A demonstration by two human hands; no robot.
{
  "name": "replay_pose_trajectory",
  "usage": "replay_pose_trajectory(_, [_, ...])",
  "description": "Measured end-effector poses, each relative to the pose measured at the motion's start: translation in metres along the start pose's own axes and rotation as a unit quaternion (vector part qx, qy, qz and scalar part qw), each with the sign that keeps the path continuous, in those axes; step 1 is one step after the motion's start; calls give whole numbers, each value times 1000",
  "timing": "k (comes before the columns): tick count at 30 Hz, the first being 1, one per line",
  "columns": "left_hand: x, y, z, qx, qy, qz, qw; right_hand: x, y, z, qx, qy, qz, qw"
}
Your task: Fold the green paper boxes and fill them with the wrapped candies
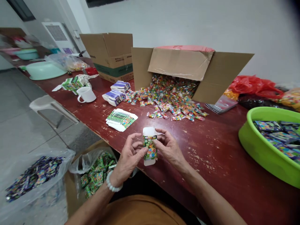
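Between my two hands is a small green printed candy box (pixel 150 147), held over the table's near edge with white flaps sticking out at its top and bottom. My left hand (pixel 131 153), with a beaded bracelet at the wrist, grips the box's left side, thumb on the printed face. My right hand (pixel 170 147) pinches its right side, thumb also on the front. A flattened green carton (pixel 122 119) lies just beyond my left hand. Farther back, wrapped candies (pixel 173 103) spill out of a big cardboard box (pixel 180 64) tipped toward me.
On the red table (pixel 211 147) stand a white mug (pixel 86 94), purple cartons (pixel 114 97), more green cartons (pixel 73 83) and another cardboard box (pixel 110 59). A lime green basin (pixel 264 150) of packets is at right. Bags of purple packets (pixel 35 175) and green packets (pixel 98 172) sit below left.
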State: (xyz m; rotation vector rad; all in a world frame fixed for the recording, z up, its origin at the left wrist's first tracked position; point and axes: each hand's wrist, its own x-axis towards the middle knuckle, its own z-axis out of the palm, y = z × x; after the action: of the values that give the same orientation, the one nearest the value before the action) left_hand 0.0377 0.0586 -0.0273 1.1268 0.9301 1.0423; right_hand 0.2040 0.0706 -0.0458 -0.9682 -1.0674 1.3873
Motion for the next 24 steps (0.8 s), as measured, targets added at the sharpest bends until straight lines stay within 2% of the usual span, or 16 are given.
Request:
replay_pose_trajectory(2, [-1, -3, -1, 11, 1, 33, 999, -1, 2, 2, 17, 10, 3, 1000])
replay_pose_trajectory(5, [0, -7, -2, 42, 6, 60, 997, -3, 7, 2, -2, -9, -25, 1000])
replay_pose_trajectory(9, [2, -6, -6, 89, 7, 34, 995, 0, 11, -2, -53, -22, -50, 997])
replay_pose_trajectory(12, [4, -6, -11, 133, 6, 6, 991, 5, 11, -6, -61, -22, -13, 998])
replay_pose_trajectory(16, [8, -10, -14, 176, -5, 10, 984, 10, 13, -8, 9, -17, 37, 999])
replay_pose_trajectory(18, [10, -13, -13, 157, -7, 15, 987, 10, 14, -8, 24, -36, 44, 998])
replay_pose_trajectory(20, [12, -15, -12, 93, 2, 12, 996, 9, 14, -8, 1, -65, 38, 997])
replay_pose_trajectory(22, [12, -15, -10, 7, 13, -12, 1000, 8, 14, -7, -51, -70, 5, 996])
replay_pose_trajectory(24, [11, -13, -8, -63, 0, -64, 996, 7, 14, -6, -102, -46, -47, 993])
